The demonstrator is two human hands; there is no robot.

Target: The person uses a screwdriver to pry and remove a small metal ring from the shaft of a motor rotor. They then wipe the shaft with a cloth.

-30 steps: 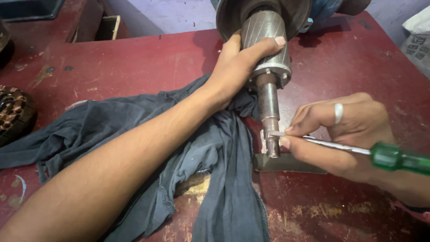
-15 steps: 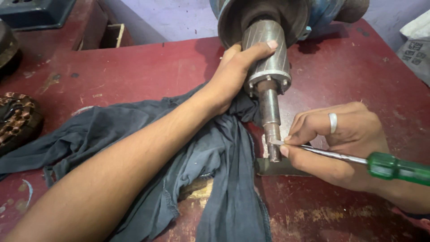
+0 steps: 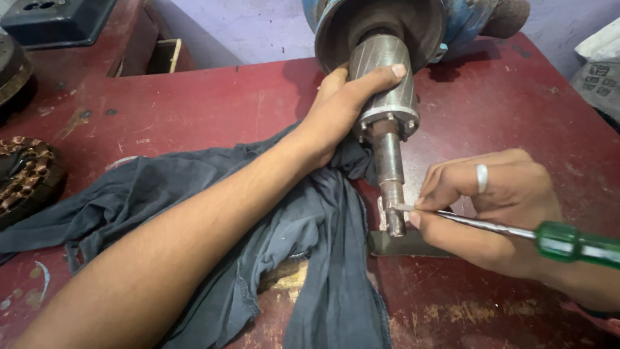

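My left hand [image 3: 345, 106] grips the grey ribbed rotor [image 3: 387, 87] that sticks out of a blue motor housing [image 3: 381, 22]. A steel shaft [image 3: 389, 178] runs from the rotor toward me, its end resting over a small metal block [image 3: 403, 244]. My right hand [image 3: 494, 210], with a ring on one finger, holds a screwdriver with a green handle [image 3: 578, 243]. The screwdriver's metal tip [image 3: 403, 207] touches the side of the shaft near its end.
A dark grey cloth [image 3: 194, 207] lies spread on the red worn table [image 3: 213, 106] under my left arm. A copper-wound stator [image 3: 26, 178] sits at the left edge. A dark box [image 3: 55, 19] stands at the back left, a printed sack [image 3: 597, 71] at the right.
The view has shifted slightly; both hands keep their grips. The screwdriver tip stays against the shaft end with only a small shift of my right hand.
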